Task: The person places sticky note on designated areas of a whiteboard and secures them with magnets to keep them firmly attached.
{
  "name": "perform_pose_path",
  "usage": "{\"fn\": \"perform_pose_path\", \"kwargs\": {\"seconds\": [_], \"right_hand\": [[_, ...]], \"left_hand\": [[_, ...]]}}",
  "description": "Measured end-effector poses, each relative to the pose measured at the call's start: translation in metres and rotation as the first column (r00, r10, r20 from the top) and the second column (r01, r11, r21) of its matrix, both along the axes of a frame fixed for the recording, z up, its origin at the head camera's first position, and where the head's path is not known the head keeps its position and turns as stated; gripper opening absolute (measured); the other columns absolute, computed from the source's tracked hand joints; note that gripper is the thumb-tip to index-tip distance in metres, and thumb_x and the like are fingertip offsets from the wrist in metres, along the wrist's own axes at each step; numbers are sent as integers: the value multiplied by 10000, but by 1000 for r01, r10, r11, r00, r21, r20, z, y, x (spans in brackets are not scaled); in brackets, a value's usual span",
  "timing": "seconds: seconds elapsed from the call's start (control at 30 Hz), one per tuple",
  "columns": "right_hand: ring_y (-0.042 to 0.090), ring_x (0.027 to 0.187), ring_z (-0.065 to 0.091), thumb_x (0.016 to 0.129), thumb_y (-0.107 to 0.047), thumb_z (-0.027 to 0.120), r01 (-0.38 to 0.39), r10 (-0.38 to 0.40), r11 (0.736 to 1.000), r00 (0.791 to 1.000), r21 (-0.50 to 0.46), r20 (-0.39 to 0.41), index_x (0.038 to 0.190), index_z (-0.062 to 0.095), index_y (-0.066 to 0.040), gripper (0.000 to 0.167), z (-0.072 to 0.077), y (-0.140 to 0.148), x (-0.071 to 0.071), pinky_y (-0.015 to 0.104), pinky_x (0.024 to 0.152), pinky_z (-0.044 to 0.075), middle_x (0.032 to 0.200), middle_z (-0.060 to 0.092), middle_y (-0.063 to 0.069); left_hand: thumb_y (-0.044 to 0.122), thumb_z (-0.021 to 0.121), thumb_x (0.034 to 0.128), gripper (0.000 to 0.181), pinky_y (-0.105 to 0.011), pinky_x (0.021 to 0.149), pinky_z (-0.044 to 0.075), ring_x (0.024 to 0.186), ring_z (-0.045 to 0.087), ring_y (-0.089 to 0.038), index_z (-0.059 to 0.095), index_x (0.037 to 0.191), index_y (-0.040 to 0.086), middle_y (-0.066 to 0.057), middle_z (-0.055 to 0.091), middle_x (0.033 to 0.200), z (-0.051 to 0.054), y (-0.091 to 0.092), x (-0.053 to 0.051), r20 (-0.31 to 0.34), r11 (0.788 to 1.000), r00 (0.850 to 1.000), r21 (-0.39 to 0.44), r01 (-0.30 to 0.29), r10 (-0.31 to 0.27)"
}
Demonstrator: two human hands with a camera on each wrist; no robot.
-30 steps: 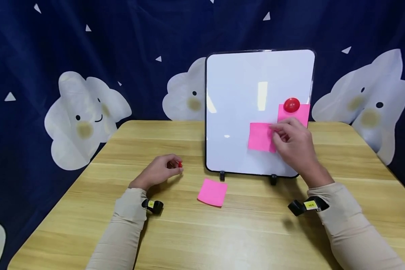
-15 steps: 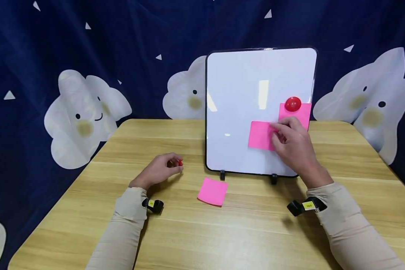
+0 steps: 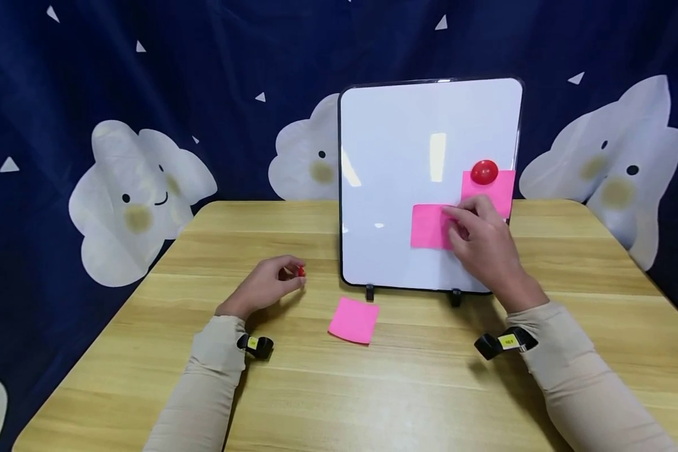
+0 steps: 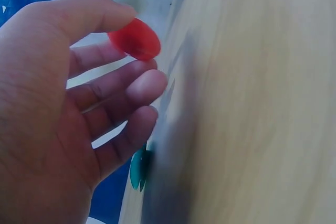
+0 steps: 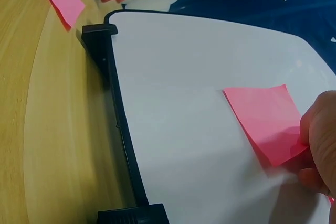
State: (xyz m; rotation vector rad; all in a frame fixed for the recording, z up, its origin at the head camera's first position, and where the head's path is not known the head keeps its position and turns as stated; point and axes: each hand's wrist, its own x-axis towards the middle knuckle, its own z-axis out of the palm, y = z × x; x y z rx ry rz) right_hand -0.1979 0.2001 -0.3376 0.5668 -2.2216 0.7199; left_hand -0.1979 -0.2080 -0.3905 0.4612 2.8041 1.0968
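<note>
Done: domed red magnet (image 3: 484, 172) holds first pink note (image 3: 501, 193) by whiteboard (image 3: 395, 138)'s right edge | Unpinned: second pink note (image 3: 427, 226), right hand (image 3: 480, 242) pinching its right edge; third pink note (image 3: 354, 321), on table (image 3: 373, 402) below board's bottom edge | Left hand (image 3: 268, 285) pinches spare red magnet (image 4: 135, 39)

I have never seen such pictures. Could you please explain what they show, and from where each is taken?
There is no robot, only a person's bare left hand and right hand. The wide picture comes from a camera worn on the head; the two smaller ones come from the left wrist camera and the right wrist camera. The left hand pinches a small red piece. The right hand holds a pink note at the whiteboard, near a second pink note that has a red dome at its top edge. A third pink note lies on the wooden table.
</note>
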Motion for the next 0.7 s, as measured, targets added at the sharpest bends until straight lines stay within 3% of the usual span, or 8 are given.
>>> {"fn": "perform_pose_path", "kwargs": {"seconds": [0.43,0.7], "right_hand": [[270,897,542,812,81,754,18,-18,1000,999,18,34,1204,712,18,399,3,-3,5,382,690,492,1059,544,162],[262,881,525,803,100,746,21,-21,1000,999,-2,28,1178,733,-1,388,0,-2,3,345,672,447,1046,538,157]], "left_hand": [[298,682,960,392,-385,702,529,826,622,-195,640,1292,95,3,668,1055,-2,2,-2,-89,995,996,95,1,8],[271,680,965,424,-391,662,529,795,635,-183,616,1338,81,-2,649,1109,-2,4,-1,-146,994,989,112,5,11]]}}
